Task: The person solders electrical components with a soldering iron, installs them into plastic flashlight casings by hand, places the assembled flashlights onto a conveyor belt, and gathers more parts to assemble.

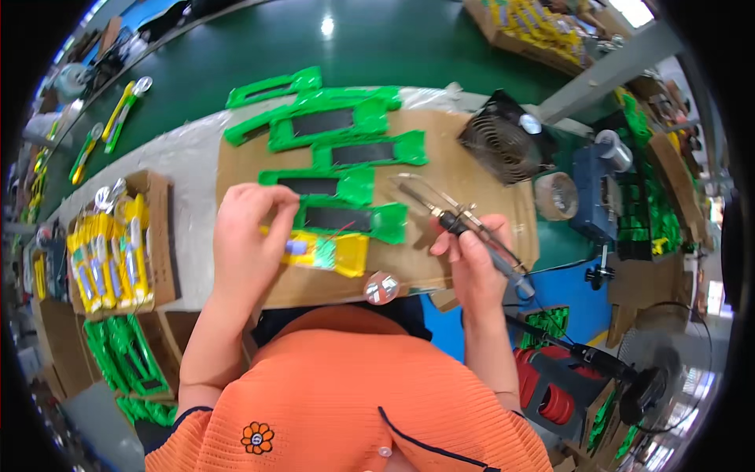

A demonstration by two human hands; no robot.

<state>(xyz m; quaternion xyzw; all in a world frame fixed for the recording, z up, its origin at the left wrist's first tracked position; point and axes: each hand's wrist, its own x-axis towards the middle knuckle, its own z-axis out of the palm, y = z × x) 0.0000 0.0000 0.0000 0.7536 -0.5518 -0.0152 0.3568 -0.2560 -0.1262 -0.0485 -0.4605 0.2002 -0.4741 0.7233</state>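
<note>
My right hand (476, 252) grips a soldering iron (494, 259) with a thin metal feed tube along it, its tip pointing up and left. My left hand (255, 224) has thumb and forefinger pinched together at the left end of a yellow plastic casing (351, 256); what is between them is too small to make out. Inside that casing are a small green circuit board (324, 252) and a purple cylinder (296, 247). Just behind it lies a green casing (389, 223) with a dark panel, and a thin red wire runs across there. The iron's tip is apart from both casings.
Several more green casings (370, 152) lie in a staggered row on the cardboard sheet (464, 212). A round clear disc (381, 289) sits at the near edge. At left stands a box (161, 236) of yellow parts; a black fan (503, 138) and tape roll (556, 196) are at right.
</note>
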